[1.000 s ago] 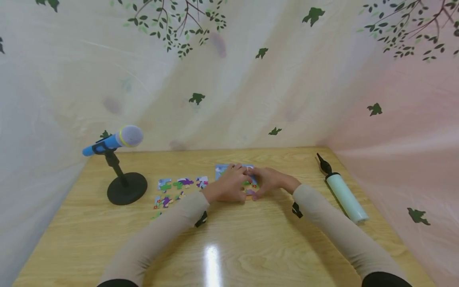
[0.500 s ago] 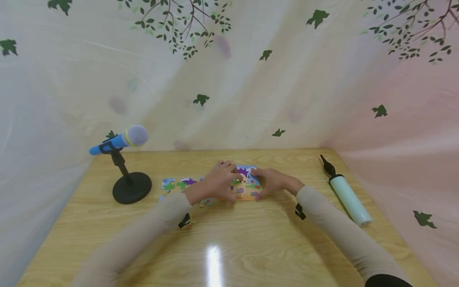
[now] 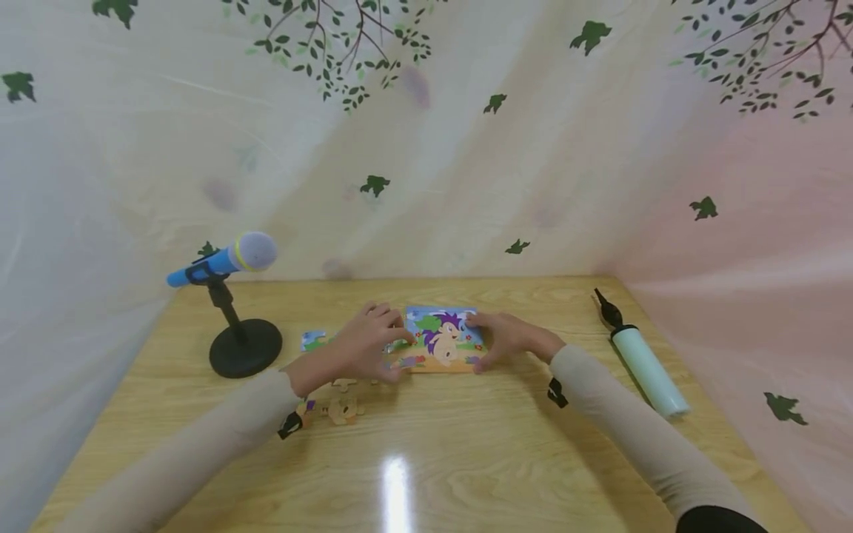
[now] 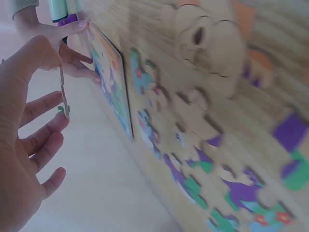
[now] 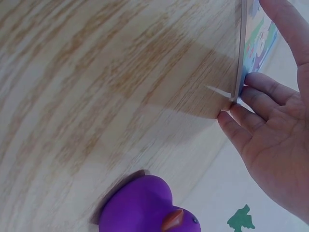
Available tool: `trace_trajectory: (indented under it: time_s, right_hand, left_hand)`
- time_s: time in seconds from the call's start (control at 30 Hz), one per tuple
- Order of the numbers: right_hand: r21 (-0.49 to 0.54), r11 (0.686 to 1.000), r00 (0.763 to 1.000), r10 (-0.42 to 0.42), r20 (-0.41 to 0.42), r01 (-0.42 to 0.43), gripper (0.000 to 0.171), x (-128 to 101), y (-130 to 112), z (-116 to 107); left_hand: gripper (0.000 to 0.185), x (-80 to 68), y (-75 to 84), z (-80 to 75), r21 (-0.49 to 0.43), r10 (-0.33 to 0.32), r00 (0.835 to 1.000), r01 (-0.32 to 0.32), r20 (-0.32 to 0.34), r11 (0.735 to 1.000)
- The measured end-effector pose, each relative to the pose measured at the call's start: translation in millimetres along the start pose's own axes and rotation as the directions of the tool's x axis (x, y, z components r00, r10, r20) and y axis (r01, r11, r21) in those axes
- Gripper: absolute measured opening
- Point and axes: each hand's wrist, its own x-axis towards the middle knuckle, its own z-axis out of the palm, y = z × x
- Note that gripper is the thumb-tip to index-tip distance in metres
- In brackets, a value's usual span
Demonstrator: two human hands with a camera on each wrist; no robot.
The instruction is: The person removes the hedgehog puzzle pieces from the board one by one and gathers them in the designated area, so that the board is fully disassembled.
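My left hand (image 3: 366, 342) is raised over the left end of the puzzle board. In the left wrist view its thumb and fingers pinch a thin puzzle piece (image 4: 63, 92), seen edge-on with its picture hidden. My right hand (image 3: 509, 339) holds the right side of the puzzle board (image 3: 443, 340), thumb at the near corner and fingers along the edge. The board lies flat and shows a cartoon figure with purple hair on blue, green and orange. Loose puzzle pieces (image 4: 241, 191) in purple, green and peach lie left of it, partly hidden by my left arm in the head view.
A blue toy microphone (image 3: 223, 259) stands on a black stand at the back left. The pale green hand pump (image 3: 646, 370) lies at the right. A purple rubber duck (image 5: 137, 203) sits near my right hand. Patterned fabric (image 3: 426, 185) hangs behind the wooden table (image 3: 480, 459).
My left hand has moved left, off the middle of the puzzle board, uncovering its picture. My right hand stays at the right side. The head view has shifted slightly.
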Motion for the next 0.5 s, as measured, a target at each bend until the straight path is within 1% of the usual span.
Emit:
trace_trajectory:
  time_s: [0.1,0.27,0.43,0.5]
  right_hand:
    - [0.011,1.0,1.0,0.017,0.002,-0.017,0.105,0,0,0]
    - [0.025,1.0,1.0,0.006,0.0,-0.006,0.106,0,0,1]
    - [0.022,1.0,1.0,0.012,-0.001,-0.012,0.106,-1,-1,1]
    - [0.022,1.0,1.0,0.016,0.001,-0.017,0.106,-1,-2,1]
  left_hand:
    - [0.039,-10.7,-1.5,-0.5,-0.021,-0.002,1.0,0.003,0.003,1.0]
    - [0.039,-26.2,0.1,0.8,-0.045,-0.009,0.999,0.01,0.033,0.999]
    - [0.038,-34.0,3.4,3.1,-0.069,0.003,1.0,-0.001,0.029,0.998]
    - [0.038,-36.5,4.5,4.4,-0.081,0.002,0.999,0.001,0.039,0.997]
